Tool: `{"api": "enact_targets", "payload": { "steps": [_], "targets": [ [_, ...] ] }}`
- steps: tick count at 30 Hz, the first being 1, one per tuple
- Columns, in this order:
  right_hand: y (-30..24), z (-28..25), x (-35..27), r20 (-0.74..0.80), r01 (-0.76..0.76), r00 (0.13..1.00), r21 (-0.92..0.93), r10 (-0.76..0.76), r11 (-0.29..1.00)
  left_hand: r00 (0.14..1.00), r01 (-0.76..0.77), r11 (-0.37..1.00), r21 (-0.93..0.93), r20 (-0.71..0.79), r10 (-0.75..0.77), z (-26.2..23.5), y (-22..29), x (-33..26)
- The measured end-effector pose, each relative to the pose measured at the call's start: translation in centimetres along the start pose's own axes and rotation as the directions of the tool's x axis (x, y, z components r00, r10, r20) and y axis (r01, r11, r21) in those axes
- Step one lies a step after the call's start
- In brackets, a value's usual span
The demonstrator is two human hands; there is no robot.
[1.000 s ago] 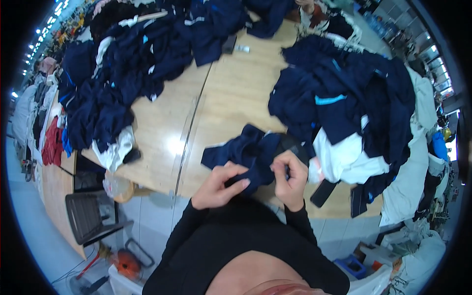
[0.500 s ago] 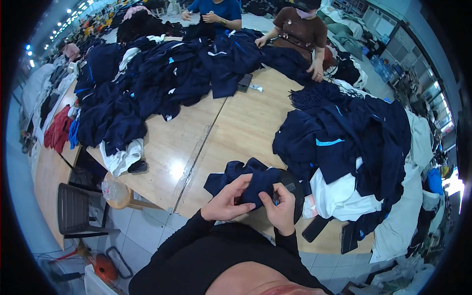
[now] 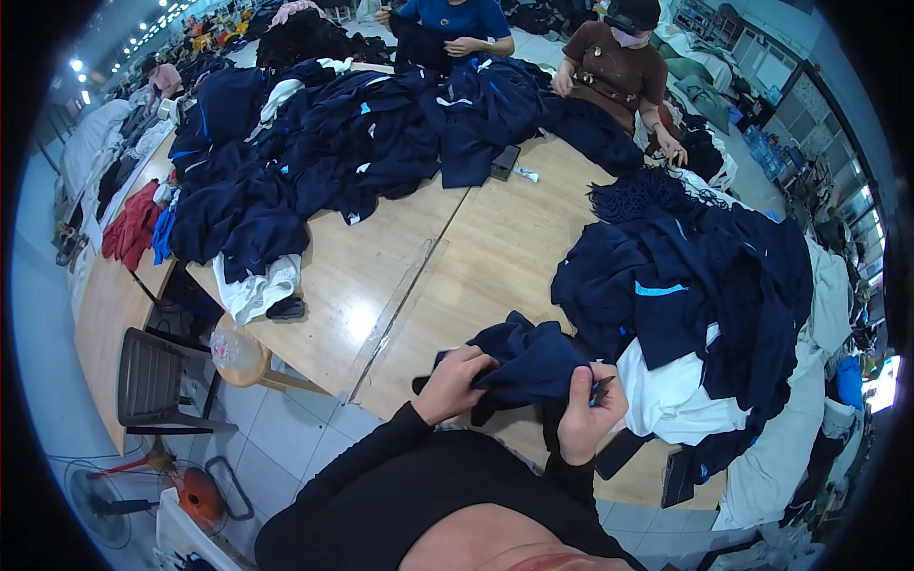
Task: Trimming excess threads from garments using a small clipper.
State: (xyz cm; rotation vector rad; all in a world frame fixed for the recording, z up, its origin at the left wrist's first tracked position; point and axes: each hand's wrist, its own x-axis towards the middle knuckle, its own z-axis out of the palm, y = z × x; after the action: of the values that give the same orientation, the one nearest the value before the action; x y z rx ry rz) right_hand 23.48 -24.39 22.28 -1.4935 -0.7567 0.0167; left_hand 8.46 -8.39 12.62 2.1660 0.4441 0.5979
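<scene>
A dark navy garment (image 3: pixel 535 364) is stretched between my two hands, just over the near edge of the wooden table. My left hand (image 3: pixel 453 387) is closed on its left side, fingers tucked into the folds. At the other end my right hand (image 3: pixel 587 415) pinches the cloth, thumb up. Something small and dark shows by its fingers, too small to make out. To the right lies a big heap of navy garments (image 3: pixel 719 276) with a light blue strip, and a white cloth (image 3: pixel 666 395) sticks out below it.
A black phone (image 3: pixel 624 455) and another dark flat object (image 3: pixel 677 478) lie at the near right edge. A longer navy heap (image 3: pixel 333 143) covers the far left side. Two people (image 3: pixel 619 57) work across the table. A chair (image 3: pixel 157 385) and a stool (image 3: pixel 246 360) stand at left.
My hands have moved apart and the navy cloth is now spread between them. The left hand has gone from spread fingers to a closed grip. The whole view has shifted slightly.
</scene>
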Motion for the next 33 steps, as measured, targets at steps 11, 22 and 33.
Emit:
{"api": "enact_targets", "payload": {
  "steps": [11, 22, 33],
  "targets": [
    [2.4, -0.5, 0.3, -0.181, -0.117, 0.973, 0.149, 0.144, 0.982, 0.931, 0.266, 0.786, -0.558, -0.064, -0.361, -4.0, 1.0, -0.1],
    [1.0, 1.3, 7.0, 0.295, 0.157, 0.951, -0.199, -0.094, 0.967, 0.964, 0.163, -0.032, -0.986, 0.152, 0.220, -8.2, -1.2, -2.7],
    [-1.9, 3.2, 3.1, 0.396, 0.175, 0.911, -0.111, -0.118, 0.978, 0.977, -0.132, 0.855, -0.502, 0.081, 0.198, -5.1, 3.6, 1.6]
  ]
}}
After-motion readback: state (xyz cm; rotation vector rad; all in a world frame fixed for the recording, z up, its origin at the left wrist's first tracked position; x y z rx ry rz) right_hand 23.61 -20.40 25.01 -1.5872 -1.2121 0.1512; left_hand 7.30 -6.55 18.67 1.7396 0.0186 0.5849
